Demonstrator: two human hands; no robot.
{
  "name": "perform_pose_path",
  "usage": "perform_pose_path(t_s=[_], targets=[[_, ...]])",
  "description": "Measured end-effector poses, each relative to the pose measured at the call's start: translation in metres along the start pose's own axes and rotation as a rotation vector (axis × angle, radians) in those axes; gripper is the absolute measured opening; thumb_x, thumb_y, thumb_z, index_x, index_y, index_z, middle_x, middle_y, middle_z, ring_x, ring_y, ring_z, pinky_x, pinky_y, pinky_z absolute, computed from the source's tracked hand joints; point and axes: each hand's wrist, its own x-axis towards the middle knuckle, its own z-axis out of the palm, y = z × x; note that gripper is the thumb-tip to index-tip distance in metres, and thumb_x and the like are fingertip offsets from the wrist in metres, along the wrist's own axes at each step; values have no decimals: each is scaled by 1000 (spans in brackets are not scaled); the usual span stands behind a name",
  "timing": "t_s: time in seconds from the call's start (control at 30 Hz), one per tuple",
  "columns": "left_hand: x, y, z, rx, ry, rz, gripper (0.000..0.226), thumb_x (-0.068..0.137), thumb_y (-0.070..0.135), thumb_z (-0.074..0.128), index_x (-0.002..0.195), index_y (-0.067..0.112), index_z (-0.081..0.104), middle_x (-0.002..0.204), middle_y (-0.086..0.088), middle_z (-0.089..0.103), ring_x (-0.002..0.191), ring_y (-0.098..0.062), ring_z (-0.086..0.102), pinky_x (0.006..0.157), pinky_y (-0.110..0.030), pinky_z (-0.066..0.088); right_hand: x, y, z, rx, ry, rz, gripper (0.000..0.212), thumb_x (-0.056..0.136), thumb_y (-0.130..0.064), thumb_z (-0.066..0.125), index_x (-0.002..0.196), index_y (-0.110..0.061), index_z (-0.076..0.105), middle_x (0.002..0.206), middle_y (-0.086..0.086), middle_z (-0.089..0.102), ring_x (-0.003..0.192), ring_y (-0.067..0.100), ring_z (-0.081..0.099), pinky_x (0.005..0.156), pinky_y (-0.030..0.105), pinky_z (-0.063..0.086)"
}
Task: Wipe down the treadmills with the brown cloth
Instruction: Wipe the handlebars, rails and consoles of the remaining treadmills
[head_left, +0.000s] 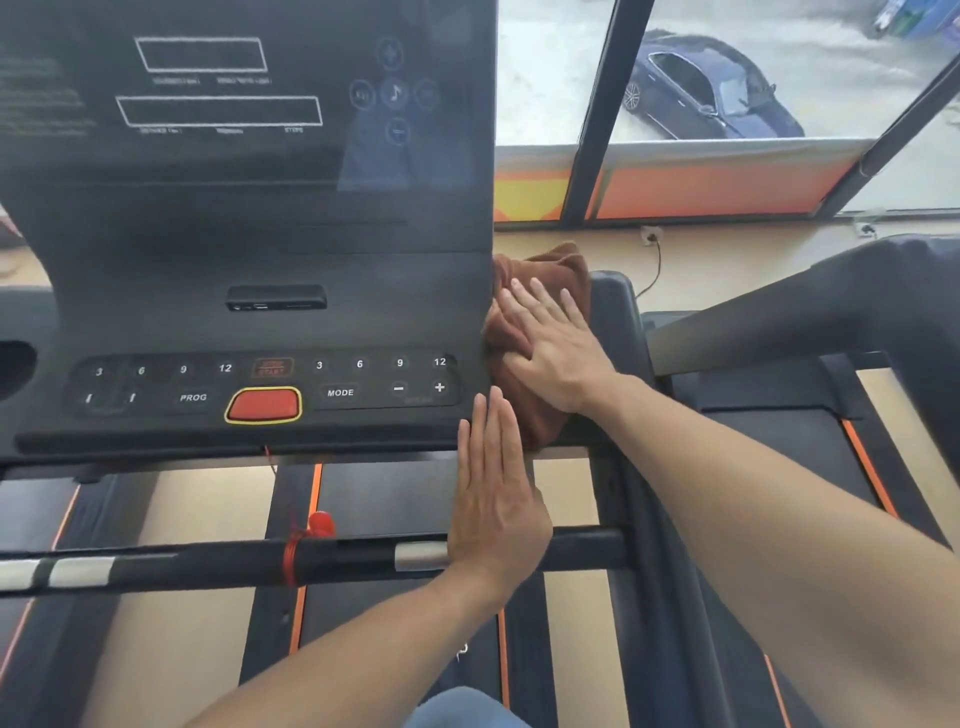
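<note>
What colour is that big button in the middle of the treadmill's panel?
The big button is red-orange with a yellow outline, seen clearly in the head view.

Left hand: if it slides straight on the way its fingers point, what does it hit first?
The left hand lies flat, fingers pointing up-frame at the console. Its fingertips already overlap the console's front lip near the plus button, so that lip comes first. The cloth sits just right of that line. Depth is unclear.

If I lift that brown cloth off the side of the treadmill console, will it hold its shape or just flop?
The brown cloth would probably flop: it lies bunched in soft folds under the flat right hand. It looks plush and light, so likely easy to lift. Pushed along the console, it would likely crumple more than slide.
</note>
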Motion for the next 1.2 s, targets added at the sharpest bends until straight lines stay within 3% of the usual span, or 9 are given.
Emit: perform_pose_path(t_s=[0.1,0.2,0.4,0.57,0.73,0.87,0.93,1.07,1.2], targets=[[1,-2,-1,13,-29,9,101,79,-4,57,161,-1,-1,171,-14,0,159,-28,-1,128,-47,5,-34,5,-4,0,-35,-91,89,80,-53,25,166,-28,16,173,-8,7,159,9,-7,128,39,-8],[2,-2,-4,60,-100,23,88,83,11,38,161,0,0,172,-11,1,159,-26,-2,127,-49,8,-74,6,1,-16,-55,-154,85,81,-51,27,164,-33,22,171,-12,13,159,9,-3,129,39,-3],[3,2,-6,134,-186,40,92,81,39,26,161,1,0,171,-11,4,159,-25,-2,127,-53,10,-106,8,9,-101,-53,-89,83,87,-56,17,166,-33,11,172,-12,2,159,12,-9,129,40,-3],[3,5,-4,149,-161,42,89,84,23,32,160,-1,-7,171,-12,-8,159,-27,-8,128,-49,5,-88,-7,20,-59,18,57,76,93,-58,2,165,-34,4,173,-9,-4,159,15,-12,129,43,-5],[3,5,-4,184,-151,39,90,88,21,44,161,-1,-5,171,-14,-8,159,-28,-7,127,-49,7,-47,-5,15,-50,6,166,71,101,-59,17,165,-35,-2,172,-7,-15,158,19,-19,128,46,-10],[1,5,-2,204,-158,24,90,82,16,31,161,2,-8,171,-10,-11,158,-26,-10,128,-50,8,-10,2,1,-56,32,316,68,105,-55,18,165,-32,-2,173,-4,-13,159,21,-15,126,46,-14],[2,4,-1,201,-164,19,93,80,13,36,161,2,-10,171,-9,-12,158,-25,-12,129,-50,7,1,10,-7,-69,50,400,68,105,-55,18,166,-30,-2,173,-3,-13,158,22,-16,126,47,-14],[4,2,1,190,-160,27,100,77,6,47,162,4,-5,172,-7,-9,158,-24,-14,127,-46,-3,-5,34,-15,34,74,506,71,106,-54,25,166,-29,-3,172,-3,-16,159,26,-13,128,49,-3],[4,2,0,195,-157,36,98,73,3,42,163,5,2,172,-5,-2,158,-25,-12,127,-47,-2,-33,42,-13,220,128,580,74,106,-55,33,165,-32,-5,173,-3,-9,156,32,15,121,51,27]])
